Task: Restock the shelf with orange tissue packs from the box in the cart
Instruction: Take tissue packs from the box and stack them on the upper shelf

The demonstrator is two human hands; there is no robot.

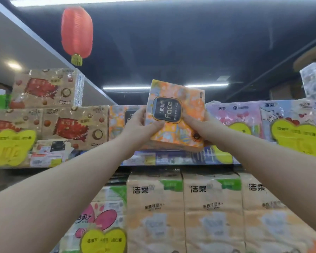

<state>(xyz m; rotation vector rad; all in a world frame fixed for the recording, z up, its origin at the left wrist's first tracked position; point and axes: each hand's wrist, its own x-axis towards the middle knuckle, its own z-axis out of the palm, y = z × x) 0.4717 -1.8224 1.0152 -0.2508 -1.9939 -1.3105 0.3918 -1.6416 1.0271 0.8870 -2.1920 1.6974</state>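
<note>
Both hands are raised to the upper shelf (173, 158) and hold one orange tissue pack (177, 123) between them. The left hand (140, 127) grips the pack's left edge, thumb laid across the front just under the dark label and fingers curled behind. The right hand (199, 129) clasps the lower right side, its fingers wrapped round that edge. The pack is tilted slightly, its dark label turned sideways so that the word "Face" runs up the front. It is in front of the top row of goods, above the shelf's front strip; whether its bottom touches the shelf I cannot tell.

Just behind the left hand a second orange pack (116, 123) stands on the same shelf. To its left are brown packs printed with nuts (71, 125), and one more brown pack (46, 88) lies stacked on top of them. To the right of the held pack stand a lilac pack (232, 114) and then a pale blue pack with a cartoon (288, 112). Yellow heart-shaped price tags (13, 147) hang at the shelf front on both sides.

The shelf below holds a row of beige packs (153, 207) standing side by side, with a pink and white pack (100, 216) at their left. A red lantern (77, 31) hangs from the dark ceiling above.
</note>
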